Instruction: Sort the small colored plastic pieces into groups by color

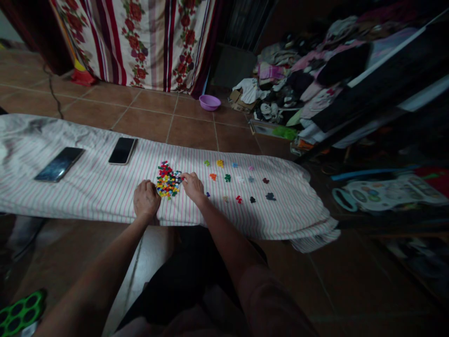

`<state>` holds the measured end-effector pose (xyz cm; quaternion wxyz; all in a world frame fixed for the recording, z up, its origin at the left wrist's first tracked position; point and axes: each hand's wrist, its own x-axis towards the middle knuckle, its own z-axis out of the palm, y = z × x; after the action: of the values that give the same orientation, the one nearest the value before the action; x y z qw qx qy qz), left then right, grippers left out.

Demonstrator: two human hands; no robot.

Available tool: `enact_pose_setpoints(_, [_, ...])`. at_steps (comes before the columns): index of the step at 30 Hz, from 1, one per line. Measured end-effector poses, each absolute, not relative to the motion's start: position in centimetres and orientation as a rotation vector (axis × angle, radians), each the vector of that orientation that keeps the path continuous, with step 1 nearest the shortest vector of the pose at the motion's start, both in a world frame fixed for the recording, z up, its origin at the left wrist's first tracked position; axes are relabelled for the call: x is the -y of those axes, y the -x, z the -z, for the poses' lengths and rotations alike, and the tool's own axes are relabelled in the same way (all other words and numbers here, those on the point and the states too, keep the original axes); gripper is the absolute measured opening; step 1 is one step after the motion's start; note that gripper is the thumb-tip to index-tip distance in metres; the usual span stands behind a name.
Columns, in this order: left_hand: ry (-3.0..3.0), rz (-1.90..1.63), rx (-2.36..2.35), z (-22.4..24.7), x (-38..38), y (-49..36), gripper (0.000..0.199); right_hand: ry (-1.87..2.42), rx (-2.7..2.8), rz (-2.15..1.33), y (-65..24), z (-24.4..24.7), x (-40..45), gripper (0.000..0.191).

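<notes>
Colored pieces (pixel 164 174) make fourteen visible clusters (pixel 220 163) and one heap (pixel 169 185) between left hand (pixel 146 199) and right hand (pixel 192 187), each grip unclear.

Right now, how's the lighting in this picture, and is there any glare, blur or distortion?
Head view: dim room, the clothes pile partly lost in shadow, the striped cloth lighter; head view: pale reflection on the leftmost phone; head view: wide-angle stretching toward the edges; head view: colored pieces by the right hand too small for fine detail.
</notes>
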<state>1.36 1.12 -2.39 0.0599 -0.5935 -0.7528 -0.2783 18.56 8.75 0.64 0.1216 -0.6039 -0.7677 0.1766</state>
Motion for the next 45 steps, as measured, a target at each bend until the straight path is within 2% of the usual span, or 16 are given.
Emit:
enact_pose_setpoints(7, [1.804,0.829,2.289,2.4,-1.0,-1.4,0.023,1.726,2.179,-0.531,-18.7,0.1,-8.8,0.017])
enact_pose_setpoints(21, [1.816,0.865,2.295,2.3,-0.9,-1.3,0.023,1.573,2.011,-0.527,-21.0,0.3,-8.5,0.026])
enact_pose_setpoints(37, [1.822,0.86,2.32,2.3,-0.9,-1.1,0.025,1.639,1.739,-0.323,-34.1,-1.1,-5.6,0.03])
enact_pose_setpoints(45, [1.818,0.737,2.321,1.7,-0.7,-1.3,0.026,1.767,1.627,-0.223,-39.3,0.5,-3.5,0.033])
